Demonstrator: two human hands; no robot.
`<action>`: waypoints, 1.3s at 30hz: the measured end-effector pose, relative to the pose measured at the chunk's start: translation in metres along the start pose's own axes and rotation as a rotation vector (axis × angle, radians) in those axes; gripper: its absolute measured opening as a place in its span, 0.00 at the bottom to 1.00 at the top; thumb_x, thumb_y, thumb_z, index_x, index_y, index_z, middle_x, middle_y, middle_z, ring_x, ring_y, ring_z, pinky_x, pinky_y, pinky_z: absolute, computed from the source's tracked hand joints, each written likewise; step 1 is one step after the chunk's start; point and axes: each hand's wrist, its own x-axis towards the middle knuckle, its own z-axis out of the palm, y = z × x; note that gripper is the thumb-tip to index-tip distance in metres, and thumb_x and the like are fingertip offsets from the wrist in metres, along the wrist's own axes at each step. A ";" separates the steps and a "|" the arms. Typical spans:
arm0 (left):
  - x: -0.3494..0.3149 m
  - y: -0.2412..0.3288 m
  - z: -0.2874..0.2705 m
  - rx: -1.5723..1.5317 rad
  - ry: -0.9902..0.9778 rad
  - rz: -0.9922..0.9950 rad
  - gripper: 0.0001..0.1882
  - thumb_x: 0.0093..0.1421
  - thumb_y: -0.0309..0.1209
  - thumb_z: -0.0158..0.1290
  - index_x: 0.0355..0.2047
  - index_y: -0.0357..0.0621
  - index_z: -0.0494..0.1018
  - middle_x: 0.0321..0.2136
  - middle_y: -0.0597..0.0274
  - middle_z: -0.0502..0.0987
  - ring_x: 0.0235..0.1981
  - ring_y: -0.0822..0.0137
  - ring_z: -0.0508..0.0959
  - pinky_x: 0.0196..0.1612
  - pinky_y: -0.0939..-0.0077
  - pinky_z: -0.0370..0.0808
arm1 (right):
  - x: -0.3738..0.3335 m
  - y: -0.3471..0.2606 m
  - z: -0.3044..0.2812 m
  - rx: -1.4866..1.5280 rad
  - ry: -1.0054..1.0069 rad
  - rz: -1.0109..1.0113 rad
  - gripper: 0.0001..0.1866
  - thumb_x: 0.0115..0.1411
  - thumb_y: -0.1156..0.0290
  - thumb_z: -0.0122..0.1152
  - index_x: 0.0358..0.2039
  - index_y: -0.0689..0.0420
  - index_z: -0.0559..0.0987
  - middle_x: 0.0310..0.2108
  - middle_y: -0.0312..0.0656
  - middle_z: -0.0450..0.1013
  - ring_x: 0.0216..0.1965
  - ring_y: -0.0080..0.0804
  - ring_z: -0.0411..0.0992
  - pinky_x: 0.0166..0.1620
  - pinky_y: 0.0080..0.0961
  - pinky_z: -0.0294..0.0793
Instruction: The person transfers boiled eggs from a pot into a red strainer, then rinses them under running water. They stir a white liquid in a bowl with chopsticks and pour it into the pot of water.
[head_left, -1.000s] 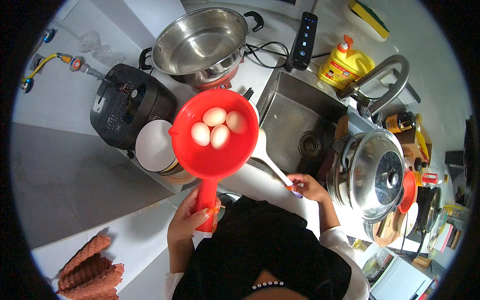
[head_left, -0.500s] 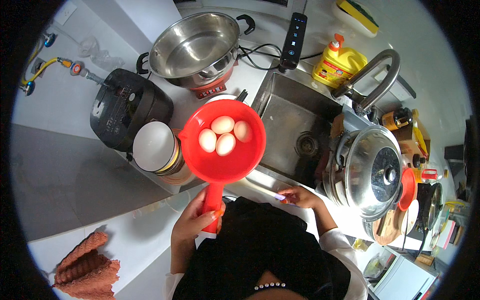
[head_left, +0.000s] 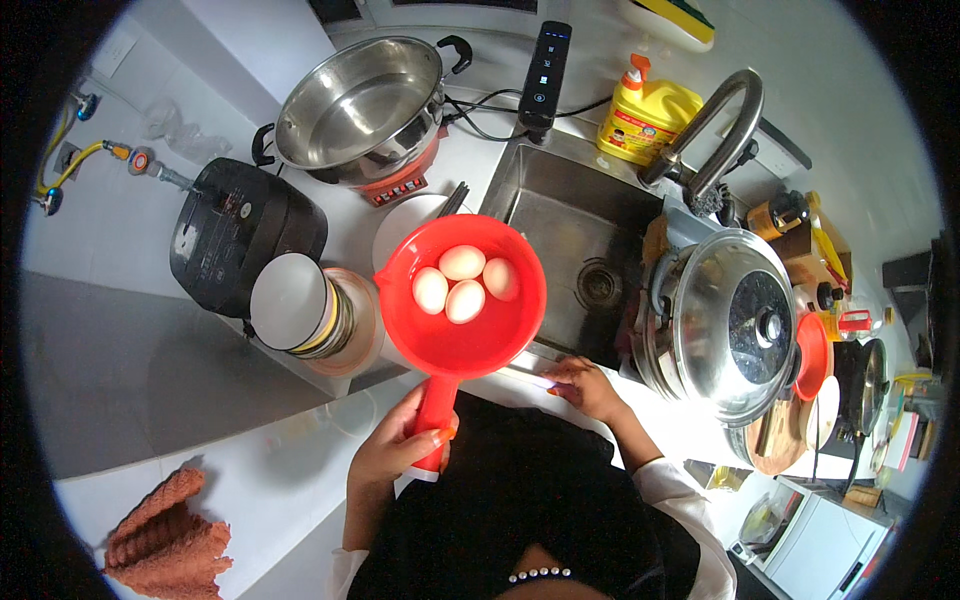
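Note:
My left hand [head_left: 400,437] is closed around the handle of a red plastic water ladle [head_left: 470,345], held up in front of me. Several pale eggs [head_left: 463,263] lie together in its bowl. By the sink's front edge, my right hand [head_left: 592,388] pinches a thin, pale stick-like utensil [head_left: 541,381] with a purple part near my fingers. The ladle covers the rest of that utensil, so its kind does not show. Behind the ladle, a white plate [head_left: 400,222] with dark chopsticks [head_left: 454,198] on it is partly hidden.
Beyond the ladle is a steel sink [head_left: 520,185] with a curved faucet [head_left: 745,110]. A wide steel pot [head_left: 365,100] stands on a red base at the back left, near a black rice cooker [head_left: 245,230] and stacked bowls [head_left: 290,300]. Lidded steel cookware [head_left: 715,310] sits right of the sink.
The ladle with the eggs has shifted slightly right and nearer to me. My right hand has moved a little left and away from me, and less of the pale utensil shows. The view has shifted.

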 end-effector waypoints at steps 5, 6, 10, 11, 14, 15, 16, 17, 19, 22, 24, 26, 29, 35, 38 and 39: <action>0.007 -0.007 -0.012 0.082 -0.105 -0.020 0.38 0.52 0.23 0.48 0.62 0.38 0.45 0.36 0.61 0.68 0.33 0.74 0.69 0.37 0.79 0.68 | -0.006 -0.011 0.000 -0.058 0.153 0.026 0.16 0.50 0.70 0.61 0.42 0.48 0.78 0.38 0.43 0.71 0.42 0.43 0.68 0.46 0.34 0.67; 0.010 -0.008 -0.016 0.106 -0.135 -0.012 0.38 0.52 0.23 0.48 0.62 0.38 0.45 0.37 0.62 0.68 0.34 0.74 0.69 0.38 0.79 0.68 | -0.006 -0.013 -0.004 -0.080 0.191 0.038 0.16 0.50 0.71 0.61 0.42 0.49 0.77 0.38 0.44 0.71 0.41 0.43 0.68 0.46 0.34 0.67; 0.021 -0.015 -0.033 0.151 -0.215 -0.029 0.38 0.53 0.23 0.49 0.63 0.39 0.44 0.39 0.63 0.68 0.39 0.75 0.68 0.43 0.78 0.66 | 0.003 -0.041 -0.027 -0.048 0.606 0.162 0.15 0.49 0.77 0.59 0.40 0.56 0.77 0.38 0.46 0.71 0.41 0.44 0.69 0.44 0.33 0.68; 0.025 -0.019 -0.038 0.157 -0.235 -0.042 0.38 0.53 0.24 0.49 0.63 0.39 0.44 0.39 0.63 0.68 0.39 0.74 0.68 0.44 0.78 0.66 | 0.006 -0.056 -0.038 -0.050 0.727 0.162 0.14 0.48 0.81 0.58 0.38 0.61 0.76 0.37 0.48 0.71 0.41 0.45 0.69 0.43 0.32 0.69; 0.037 -0.030 -0.052 0.195 -0.281 -0.062 0.38 0.54 0.23 0.49 0.63 0.40 0.44 0.40 0.63 0.68 0.40 0.74 0.68 0.45 0.77 0.67 | 0.021 -0.083 -0.052 0.035 0.893 0.101 0.16 0.47 0.84 0.57 0.39 0.61 0.75 0.39 0.47 0.70 0.41 0.44 0.69 0.44 0.32 0.69; 0.041 -0.032 -0.054 0.217 -0.284 -0.060 0.38 0.54 0.23 0.49 0.63 0.40 0.44 0.40 0.63 0.68 0.40 0.74 0.68 0.45 0.76 0.67 | 0.028 -0.094 -0.057 0.019 0.870 0.038 0.16 0.46 0.84 0.57 0.39 0.61 0.75 0.39 0.47 0.70 0.42 0.44 0.69 0.45 0.32 0.69; 0.044 -0.034 -0.056 0.242 -0.285 -0.060 0.38 0.55 0.23 0.49 0.63 0.40 0.44 0.41 0.63 0.68 0.40 0.74 0.68 0.46 0.76 0.67 | 0.034 -0.104 -0.062 0.006 0.846 -0.025 0.17 0.46 0.84 0.57 0.39 0.61 0.75 0.40 0.47 0.70 0.42 0.45 0.69 0.45 0.32 0.68; 0.046 -0.035 -0.058 0.244 -0.296 -0.075 0.38 0.55 0.23 0.49 0.63 0.41 0.44 0.41 0.63 0.68 0.40 0.74 0.68 0.46 0.75 0.67 | 0.039 -0.114 -0.065 -0.061 0.775 -0.024 0.18 0.46 0.86 0.56 0.41 0.62 0.74 0.41 0.48 0.69 0.43 0.44 0.69 0.46 0.30 0.69; 0.052 -0.033 -0.060 0.256 -0.328 -0.102 0.38 0.55 0.22 0.49 0.63 0.42 0.43 0.41 0.63 0.68 0.40 0.73 0.69 0.46 0.75 0.67 | 0.054 -0.120 -0.061 -0.096 0.636 0.015 0.22 0.45 0.83 0.58 0.45 0.60 0.73 0.46 0.49 0.67 0.48 0.47 0.66 0.50 0.33 0.66; 0.056 -0.032 -0.063 0.250 -0.356 -0.117 0.38 0.55 0.22 0.49 0.63 0.43 0.44 0.39 0.64 0.67 0.39 0.74 0.69 0.46 0.76 0.67 | 0.082 -0.116 -0.043 -0.251 0.510 0.116 0.26 0.49 0.74 0.57 0.51 0.58 0.68 0.50 0.50 0.63 0.51 0.48 0.63 0.52 0.36 0.65; 0.059 -0.030 -0.064 0.235 -0.377 -0.129 0.38 0.55 0.22 0.49 0.63 0.43 0.44 0.38 0.65 0.67 0.38 0.75 0.68 0.45 0.77 0.68 | 0.095 -0.110 -0.033 -0.359 0.457 0.177 0.29 0.51 0.68 0.57 0.54 0.57 0.65 0.52 0.49 0.62 0.53 0.48 0.61 0.52 0.37 0.65; 0.063 -0.029 -0.065 0.242 -0.400 -0.134 0.38 0.55 0.23 0.49 0.63 0.43 0.44 0.37 0.65 0.67 0.36 0.75 0.68 0.44 0.78 0.68 | 0.101 -0.106 -0.030 -0.446 0.394 0.249 0.31 0.51 0.65 0.56 0.56 0.57 0.63 0.54 0.49 0.60 0.55 0.48 0.59 0.54 0.38 0.63; 0.064 -0.028 -0.067 0.272 -0.413 -0.118 0.38 0.55 0.24 0.50 0.63 0.44 0.44 0.36 0.66 0.67 0.35 0.76 0.68 0.42 0.79 0.68 | 0.104 -0.100 -0.028 -0.352 0.357 0.230 0.33 0.51 0.63 0.58 0.57 0.57 0.61 0.56 0.50 0.58 0.57 0.50 0.57 0.55 0.38 0.62; 0.067 -0.021 -0.071 0.309 -0.474 -0.141 0.39 0.55 0.28 0.51 0.63 0.40 0.44 0.39 0.64 0.68 0.39 0.75 0.68 0.44 0.79 0.66 | 0.102 -0.108 -0.027 -0.428 0.275 0.356 0.36 0.46 0.63 0.61 0.57 0.47 0.63 0.58 0.48 0.56 0.58 0.50 0.55 0.52 0.46 0.64; 0.068 -0.022 -0.074 0.320 -0.492 -0.151 0.39 0.55 0.29 0.52 0.63 0.40 0.44 0.39 0.65 0.68 0.38 0.75 0.68 0.44 0.79 0.66 | 0.103 -0.110 -0.026 -0.406 0.305 0.340 0.27 0.50 0.66 0.55 0.53 0.50 0.67 0.55 0.46 0.58 0.57 0.47 0.55 0.51 0.45 0.65; 0.070 -0.024 -0.074 0.319 -0.501 -0.144 0.39 0.55 0.29 0.52 0.63 0.40 0.44 0.39 0.66 0.68 0.38 0.75 0.68 0.44 0.79 0.66 | 0.103 -0.107 -0.023 -0.426 0.299 0.345 0.28 0.49 0.66 0.55 0.54 0.50 0.67 0.55 0.47 0.57 0.57 0.48 0.55 0.51 0.45 0.65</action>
